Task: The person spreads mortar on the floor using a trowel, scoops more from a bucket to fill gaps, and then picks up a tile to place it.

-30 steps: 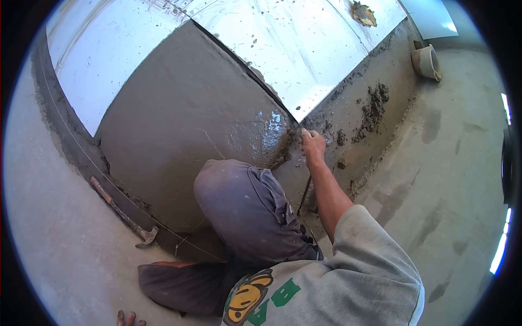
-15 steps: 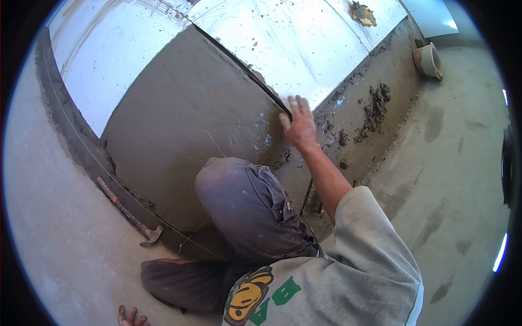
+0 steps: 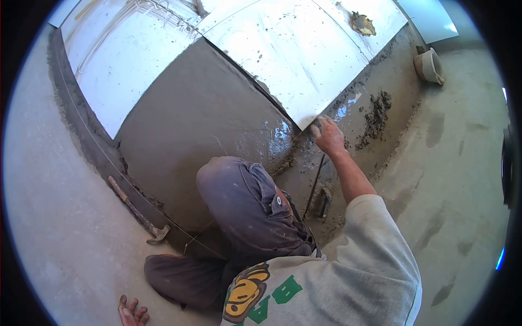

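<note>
My right hand [image 3: 329, 137] is at the near corner of a large white tile [image 3: 283, 60], its fingers reaching to the tile's edge and the thumb apart from them. It appears to hold nothing. Left of that corner spreads a smooth bed of wet grey mortar [image 3: 185, 114], with a dark gap along the tile's side. My left hand [image 3: 132, 314] is at the bottom left, over the pale floor, palm partly up, fingers apart and bare. A hammer [image 3: 137, 211] lies on the floor above it.
A string line [image 3: 98, 152] runs along the left of the mortar. A second white tile [image 3: 128, 60] lies beyond. Rough mortar lumps [image 3: 376, 117] and a dark-handled tool [image 3: 324, 202] are at the right. A bucket [image 3: 429, 66] lies tipped at the far right.
My right hand has moved right and down, from the tile's left side to its near corner. More of my left hand shows. The whole view has shifted slightly.
</note>
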`<state>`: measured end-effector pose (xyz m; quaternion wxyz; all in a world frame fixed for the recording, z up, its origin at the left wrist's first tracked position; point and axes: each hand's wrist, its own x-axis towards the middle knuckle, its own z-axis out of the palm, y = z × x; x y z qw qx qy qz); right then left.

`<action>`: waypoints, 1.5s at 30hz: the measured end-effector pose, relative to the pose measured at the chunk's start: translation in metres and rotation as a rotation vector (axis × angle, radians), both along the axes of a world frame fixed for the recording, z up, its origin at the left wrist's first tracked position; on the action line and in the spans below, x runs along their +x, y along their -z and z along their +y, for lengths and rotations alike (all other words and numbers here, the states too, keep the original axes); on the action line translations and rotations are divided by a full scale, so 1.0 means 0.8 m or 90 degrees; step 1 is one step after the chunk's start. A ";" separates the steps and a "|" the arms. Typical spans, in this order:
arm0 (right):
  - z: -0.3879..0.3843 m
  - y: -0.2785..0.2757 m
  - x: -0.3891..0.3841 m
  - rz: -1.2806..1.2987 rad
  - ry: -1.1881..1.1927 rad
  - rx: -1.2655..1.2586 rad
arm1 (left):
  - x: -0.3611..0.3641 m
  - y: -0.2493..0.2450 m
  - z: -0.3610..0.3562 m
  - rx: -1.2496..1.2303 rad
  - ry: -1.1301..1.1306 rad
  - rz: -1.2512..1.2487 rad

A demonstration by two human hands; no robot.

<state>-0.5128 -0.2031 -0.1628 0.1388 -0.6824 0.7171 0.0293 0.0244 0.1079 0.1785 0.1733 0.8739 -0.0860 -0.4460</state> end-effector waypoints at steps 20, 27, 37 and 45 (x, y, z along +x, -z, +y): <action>0.190 0.004 -0.061 0.040 0.413 0.217 | 0.005 0.008 0.021 -0.095 -0.087 -0.012; 0.238 0.026 -0.060 -0.041 0.524 0.369 | 0.022 0.018 0.041 -0.074 -0.048 -0.043; 0.296 0.118 -0.155 0.019 0.092 0.495 | 0.009 0.009 0.033 -0.064 -0.005 -0.076; 0.255 -0.002 -0.169 -0.026 0.423 0.361 | 0.012 0.008 0.030 -0.089 0.026 -0.059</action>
